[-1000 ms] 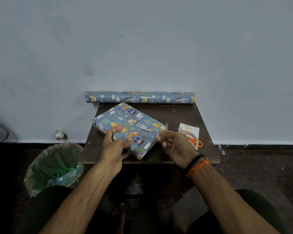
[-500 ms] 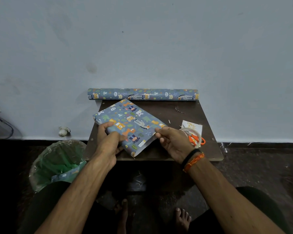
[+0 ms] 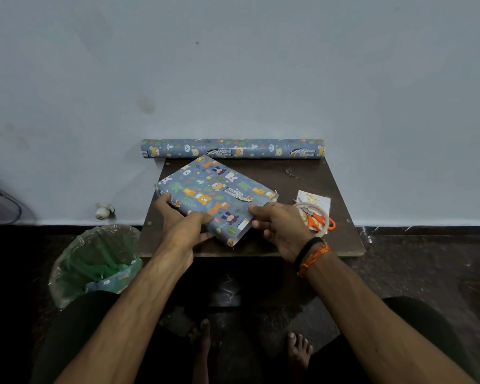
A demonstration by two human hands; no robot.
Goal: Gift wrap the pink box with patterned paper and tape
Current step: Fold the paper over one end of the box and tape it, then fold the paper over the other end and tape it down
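Observation:
The box, fully covered in blue animal-patterned paper (image 3: 215, 191), lies skewed on the small dark table (image 3: 297, 173); no pink shows. My left hand (image 3: 182, 227) grips its near left edge, thumb on top and fingers along the side. My right hand (image 3: 277, 225) pinches the loose paper at the near right end, where an open flap juts toward the table's front edge. A roll of clear tape (image 3: 313, 217) lies just right of my right hand.
A roll of the same patterned paper (image 3: 233, 148) lies along the wall at the table's back. Orange-handled scissors (image 3: 315, 218) and a small card (image 3: 315, 199) sit by the tape. A green-lined bin (image 3: 94, 261) stands on the floor at left.
My right hand has closed in from beside the box and taken the paper at its right end. My left hand has shifted its hold along the near left edge.

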